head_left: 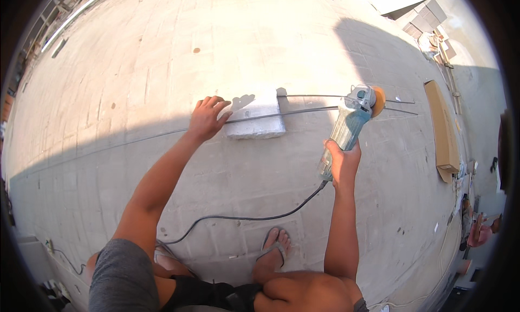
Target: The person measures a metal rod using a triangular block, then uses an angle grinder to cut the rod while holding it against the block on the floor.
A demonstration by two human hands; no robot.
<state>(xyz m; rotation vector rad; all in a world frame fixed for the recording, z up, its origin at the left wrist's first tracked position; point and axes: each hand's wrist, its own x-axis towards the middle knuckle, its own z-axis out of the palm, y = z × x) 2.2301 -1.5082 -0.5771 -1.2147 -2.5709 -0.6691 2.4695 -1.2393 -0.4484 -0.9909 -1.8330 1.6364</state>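
Observation:
My right hand (344, 157) grips the body of a grey-teal angle grinder (349, 125), its orange disc (379, 101) over two thin metal rods near their right ends. A black cord runs from it along the ground toward my feet. My left hand (208, 117) has its fingers apart and curved at the left edge of a white rough-surfaced block (254, 128), by the longer rod (309, 110), which passes under it and on leftward. The shorter rod (303, 95) ends at the block's top right. Whether my left fingers press on the rod I cannot tell.
A long cardboard box (439, 128) lies at right on the paved ground (162, 52). Grey stacked pieces (417, 17) and clutter stand at upper right, a pale pipe (76, 17) at upper left. At far right lower is what looks like a person in pink (479, 231).

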